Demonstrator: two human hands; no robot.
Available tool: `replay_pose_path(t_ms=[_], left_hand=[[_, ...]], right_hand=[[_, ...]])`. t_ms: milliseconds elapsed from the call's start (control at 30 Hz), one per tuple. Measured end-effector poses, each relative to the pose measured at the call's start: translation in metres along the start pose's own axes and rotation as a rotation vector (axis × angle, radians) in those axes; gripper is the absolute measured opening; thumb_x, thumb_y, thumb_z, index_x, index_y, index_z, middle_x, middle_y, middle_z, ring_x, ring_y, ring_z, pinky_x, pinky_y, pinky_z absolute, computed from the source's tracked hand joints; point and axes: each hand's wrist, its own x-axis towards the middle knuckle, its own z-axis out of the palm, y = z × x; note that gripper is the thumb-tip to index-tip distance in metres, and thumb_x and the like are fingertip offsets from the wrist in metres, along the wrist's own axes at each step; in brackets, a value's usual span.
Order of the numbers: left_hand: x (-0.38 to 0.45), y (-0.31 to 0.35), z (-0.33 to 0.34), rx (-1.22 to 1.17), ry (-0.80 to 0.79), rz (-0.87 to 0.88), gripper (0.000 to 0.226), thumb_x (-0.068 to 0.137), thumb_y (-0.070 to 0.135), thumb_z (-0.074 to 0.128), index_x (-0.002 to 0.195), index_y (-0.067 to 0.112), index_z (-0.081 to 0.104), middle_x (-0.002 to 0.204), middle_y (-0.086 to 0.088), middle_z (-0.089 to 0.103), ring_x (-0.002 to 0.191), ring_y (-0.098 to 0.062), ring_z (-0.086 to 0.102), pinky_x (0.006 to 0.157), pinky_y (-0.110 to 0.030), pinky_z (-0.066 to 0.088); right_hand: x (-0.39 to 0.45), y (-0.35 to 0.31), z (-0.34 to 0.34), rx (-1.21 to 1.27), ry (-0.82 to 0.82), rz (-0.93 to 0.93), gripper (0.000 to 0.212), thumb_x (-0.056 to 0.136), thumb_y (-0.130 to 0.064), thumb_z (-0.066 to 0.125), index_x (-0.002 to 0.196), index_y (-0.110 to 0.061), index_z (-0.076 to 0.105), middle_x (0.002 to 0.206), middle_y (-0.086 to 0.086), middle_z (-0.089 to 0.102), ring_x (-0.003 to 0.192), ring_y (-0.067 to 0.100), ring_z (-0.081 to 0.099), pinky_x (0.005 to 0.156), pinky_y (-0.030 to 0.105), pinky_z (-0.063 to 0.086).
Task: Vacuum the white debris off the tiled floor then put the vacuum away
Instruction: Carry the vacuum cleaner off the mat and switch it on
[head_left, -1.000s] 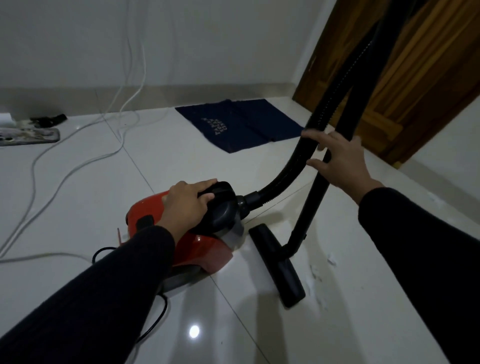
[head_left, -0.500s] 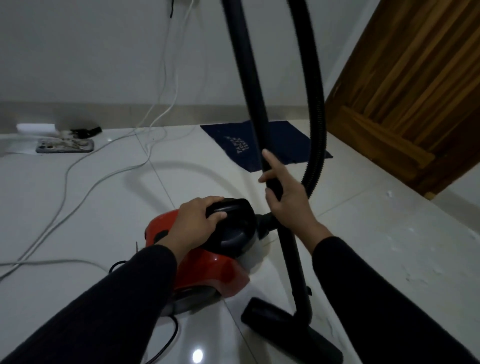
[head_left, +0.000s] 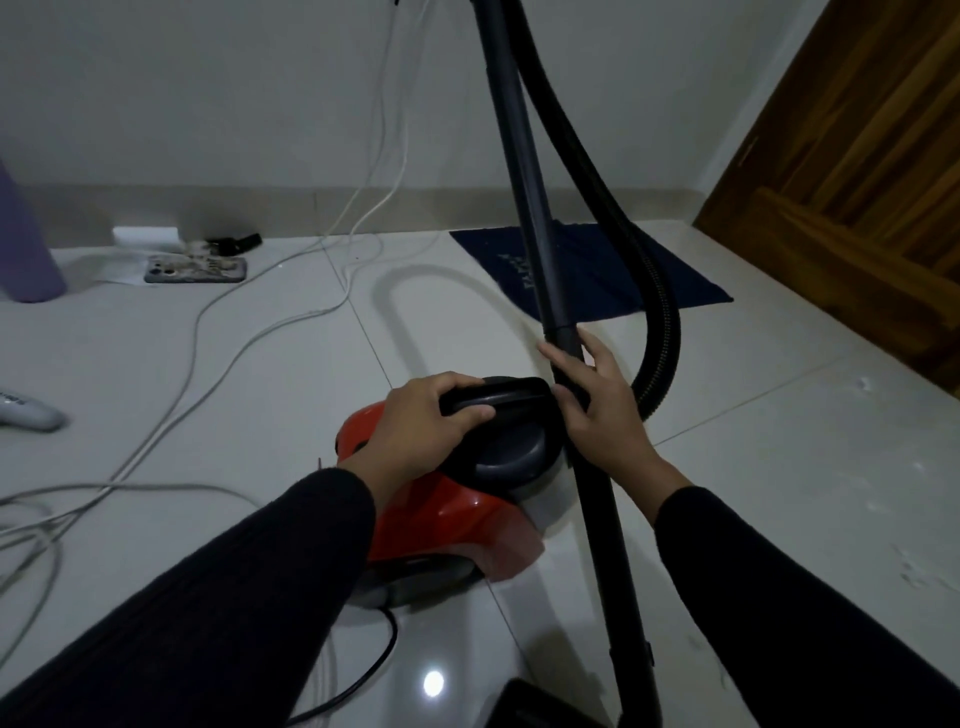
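Your left hand (head_left: 415, 431) curls over the black carry handle (head_left: 493, 397) on top of the red vacuum body (head_left: 436, 525), fingers wrapped round the bar, so that grip is clamped on the handle. Left of it, white cables (head_left: 208, 332) trail across the tiled floor (head_left: 291, 395) toward a phone (head_left: 195, 270) lying near the wall. The vacuum body sits on the floor between your forearms, its black power cord (head_left: 363, 680) looping out beneath it. Your right hand (head_left: 597, 410) rests against the upright black wand (head_left: 535, 249), fingers mostly straight along the tube and not closed round it. Behind the wand the ribbed hose (head_left: 660, 332) bends down past a dark blue mat (head_left: 670, 275). Farther right, white debris (head_left: 914, 566) speckles the tiles, beside a wooden door (head_left: 872, 171).
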Motion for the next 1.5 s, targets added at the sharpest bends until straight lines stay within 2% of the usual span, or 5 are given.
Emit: replay_pose_path(t_ms=[500, 700, 1033, 1267, 1500], left_hand=[[-0.001, 0.003, 0.000, 0.013, -0.010, -0.007, 0.035, 0.086, 0.033, 0.065, 0.120, 0.027, 0.064, 0.106, 0.011, 0.066, 0.090, 0.000, 0.052, 0.059, 0.004, 0.037], [-0.001, -0.012, -0.011, 0.030, -0.127, 0.049, 0.046, 0.090, 0.029, 0.061, 0.134, 0.033, 0.051, 0.132, 0.006, 0.059, 0.121, -0.011, 0.052, 0.093, -0.014, 0.035], [0.000, -0.071, -0.054, 0.406, -0.443, 0.033, 0.076, 0.080, 0.012, 0.069, 0.141, 0.044, 0.035, 0.134, 0.005, 0.056, 0.122, -0.019, 0.051, 0.098, -0.026, 0.038], [0.016, -0.085, -0.060, 0.419, -0.488, 0.083, 0.085, 0.073, 0.012, 0.075, 0.140, 0.045, 0.036, 0.153, 0.015, 0.032, 0.139, -0.014, 0.033, 0.114, -0.037, 0.030], [0.021, -0.085, -0.061, 0.402, -0.453, 0.120, 0.084, 0.068, 0.007, 0.078, 0.138, 0.038, 0.043, 0.144, 0.011, 0.046, 0.131, -0.016, 0.043, 0.109, -0.036, 0.036]], right_hand=[[-0.001, -0.006, -0.006, 0.033, -0.130, 0.075, 0.040, 0.081, -0.011, 0.073, 0.118, -0.022, 0.067, 0.124, 0.001, 0.036, 0.112, 0.007, 0.040, 0.094, -0.006, 0.023], [0.000, -0.009, 0.000, 0.014, -0.130, 0.060, 0.040, 0.085, -0.009, 0.069, 0.122, -0.020, 0.064, 0.121, 0.002, 0.035, 0.112, 0.007, 0.039, 0.095, -0.006, 0.022], [0.003, -0.010, 0.003, -0.018, -0.099, 0.021, 0.039, 0.083, -0.007, 0.070, 0.120, -0.018, 0.066, 0.116, 0.006, 0.037, 0.109, 0.010, 0.041, 0.093, -0.008, 0.021], [0.005, -0.010, 0.003, -0.043, -0.109, 0.021, 0.039, 0.082, -0.007, 0.070, 0.120, -0.019, 0.066, 0.117, 0.006, 0.038, 0.108, 0.009, 0.040, 0.092, -0.008, 0.021], [0.005, -0.011, 0.001, -0.041, -0.126, 0.041, 0.040, 0.083, -0.007, 0.070, 0.120, -0.022, 0.066, 0.121, 0.008, 0.040, 0.110, 0.009, 0.040, 0.092, -0.008, 0.023]])
